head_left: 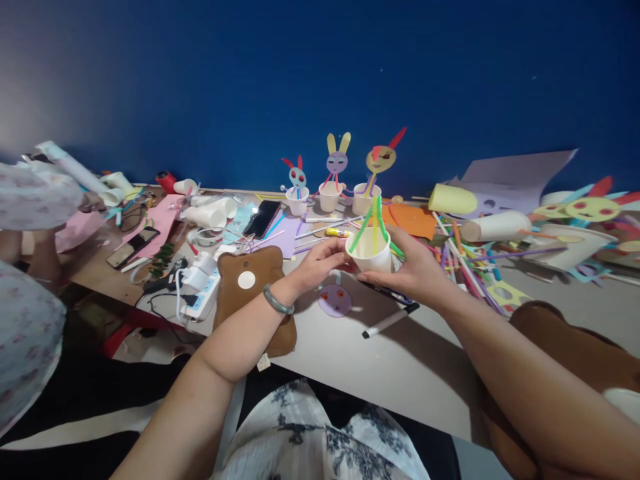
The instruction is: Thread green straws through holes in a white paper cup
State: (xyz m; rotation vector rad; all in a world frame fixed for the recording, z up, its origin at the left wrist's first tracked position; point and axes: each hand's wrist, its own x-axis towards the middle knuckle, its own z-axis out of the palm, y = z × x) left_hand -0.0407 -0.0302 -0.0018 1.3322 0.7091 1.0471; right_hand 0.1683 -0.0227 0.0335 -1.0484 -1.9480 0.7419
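Observation:
A white paper cup (371, 259) is held up over the table, with green and yellow pipe cleaners (375, 223) rising from it and meeting near the top. My right hand (413, 267) is closed around the cup's right side and underside. Against its left side rest the bent fingers of my left hand (327, 259), with a bangle on that wrist. Just below lies a round purple paper face (335, 300) with orange eyes. A black-and-white marker (390, 321) is on the table to the right of that face.
Three cups with paper rabbit faces, among them a purple rabbit (337, 162), stand by the blue wall. A brown bear-shaped pad (250, 287) and a power strip (203, 297) lie at left. Loose pipe cleaners (465, 273) clutter the right. Another person's sleeve (37, 197) shows at far left.

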